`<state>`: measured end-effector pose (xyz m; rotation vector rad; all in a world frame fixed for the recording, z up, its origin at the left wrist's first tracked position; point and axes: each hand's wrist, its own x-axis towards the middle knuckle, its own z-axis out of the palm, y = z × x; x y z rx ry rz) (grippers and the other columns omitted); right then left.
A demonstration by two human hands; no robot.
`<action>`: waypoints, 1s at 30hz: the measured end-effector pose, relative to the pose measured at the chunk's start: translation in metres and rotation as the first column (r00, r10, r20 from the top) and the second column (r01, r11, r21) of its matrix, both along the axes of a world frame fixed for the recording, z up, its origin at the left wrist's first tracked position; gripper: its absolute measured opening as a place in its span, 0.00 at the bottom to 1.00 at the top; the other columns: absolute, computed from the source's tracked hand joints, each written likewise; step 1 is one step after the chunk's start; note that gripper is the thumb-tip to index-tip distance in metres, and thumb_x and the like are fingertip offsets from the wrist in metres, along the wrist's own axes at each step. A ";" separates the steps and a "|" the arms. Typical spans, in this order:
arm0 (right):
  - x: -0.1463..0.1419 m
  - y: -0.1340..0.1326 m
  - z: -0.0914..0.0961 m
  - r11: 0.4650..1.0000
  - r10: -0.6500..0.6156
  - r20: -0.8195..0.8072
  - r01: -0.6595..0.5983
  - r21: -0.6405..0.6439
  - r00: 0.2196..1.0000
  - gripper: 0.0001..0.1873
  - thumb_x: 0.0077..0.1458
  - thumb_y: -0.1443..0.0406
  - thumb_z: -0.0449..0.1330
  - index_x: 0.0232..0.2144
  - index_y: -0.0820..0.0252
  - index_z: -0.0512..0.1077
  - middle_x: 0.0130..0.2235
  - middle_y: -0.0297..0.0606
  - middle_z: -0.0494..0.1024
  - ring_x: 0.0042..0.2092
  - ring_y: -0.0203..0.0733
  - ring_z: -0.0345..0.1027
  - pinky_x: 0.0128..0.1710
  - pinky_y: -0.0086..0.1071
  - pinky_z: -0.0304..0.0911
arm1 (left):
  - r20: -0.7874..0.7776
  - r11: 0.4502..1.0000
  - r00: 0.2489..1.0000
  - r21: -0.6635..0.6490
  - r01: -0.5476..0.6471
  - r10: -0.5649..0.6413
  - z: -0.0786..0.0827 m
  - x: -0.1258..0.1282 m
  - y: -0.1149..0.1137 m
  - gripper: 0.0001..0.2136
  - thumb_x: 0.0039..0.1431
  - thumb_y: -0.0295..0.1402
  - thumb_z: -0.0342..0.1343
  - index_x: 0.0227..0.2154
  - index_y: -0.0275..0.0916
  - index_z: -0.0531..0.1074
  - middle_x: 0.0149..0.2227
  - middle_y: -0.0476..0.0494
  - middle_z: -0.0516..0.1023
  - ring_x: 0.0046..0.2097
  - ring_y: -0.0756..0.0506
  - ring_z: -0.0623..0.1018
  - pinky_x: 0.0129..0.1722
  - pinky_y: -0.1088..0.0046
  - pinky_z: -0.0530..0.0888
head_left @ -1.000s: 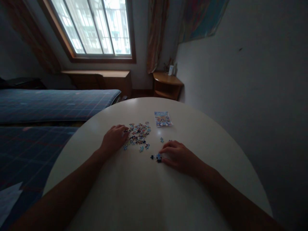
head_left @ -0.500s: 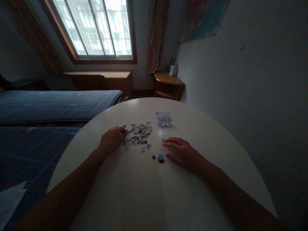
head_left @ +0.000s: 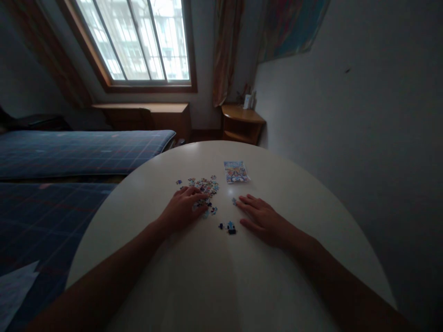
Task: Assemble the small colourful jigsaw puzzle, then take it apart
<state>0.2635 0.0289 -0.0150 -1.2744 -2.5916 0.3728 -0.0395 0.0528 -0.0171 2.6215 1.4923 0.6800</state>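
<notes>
My left hand (head_left: 185, 207) lies over the left part of a pile of small jigsaw puzzle pieces (head_left: 208, 186), its fingers spread and covering some of them. My right hand (head_left: 263, 219) rests on the table to the right, fingers stretched out. Its fingertips are by a single light-blue puzzle piece (head_left: 234, 201); whether they touch it I cannot tell. Between the hands, nearer to me, a few dark and blue pieces (head_left: 231, 227) lie close together, seemingly joined. Behind the pile is a colourful printed picture packet (head_left: 236, 172).
All this is on a round white table (head_left: 214, 286). Beds with blue plaid covers (head_left: 83, 152) stand on the left, with paper sheets (head_left: 17, 288) at the lower left. A wooden corner shelf (head_left: 242, 114) and a wall (head_left: 346, 138) are beyond and to the right.
My left hand has moved right from the pile's left edge to lie over the pieces, with its fingers more spread. My right hand has barely moved.
</notes>
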 end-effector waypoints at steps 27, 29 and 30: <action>-0.001 0.000 -0.001 1.000 -0.008 -0.032 0.009 0.019 0.999 0.28 0.65 0.53 0.52 0.64 0.55 0.62 0.67 0.44 0.60 0.68 0.55 0.49 0.65 0.54 0.49 | 0.244 0.998 0.969 -0.035 0.060 -0.050 -0.002 0.013 -0.001 0.04 0.62 0.31 0.55 0.33 0.41 0.74 0.40 0.44 0.78 0.45 0.43 0.75 0.50 0.61 0.71; -0.005 -0.001 0.002 0.998 -0.009 -0.106 0.015 0.054 0.994 0.26 0.64 0.56 0.55 0.61 0.55 0.65 0.64 0.45 0.66 0.67 0.53 0.53 0.64 0.53 0.51 | 0.281 0.998 0.960 -0.051 0.037 -0.021 0.002 0.017 -0.005 0.04 0.62 0.32 0.55 0.33 0.40 0.73 0.37 0.44 0.78 0.42 0.44 0.76 0.47 0.64 0.71; -0.008 -0.002 0.005 0.997 -0.011 -0.154 0.022 0.068 0.988 0.24 0.63 0.57 0.57 0.60 0.55 0.67 0.62 0.45 0.69 0.65 0.52 0.56 0.64 0.52 0.53 | 0.306 0.997 0.952 -0.071 0.027 -0.004 0.003 0.020 -0.009 0.04 0.62 0.33 0.55 0.33 0.40 0.73 0.36 0.45 0.78 0.40 0.44 0.76 0.45 0.65 0.72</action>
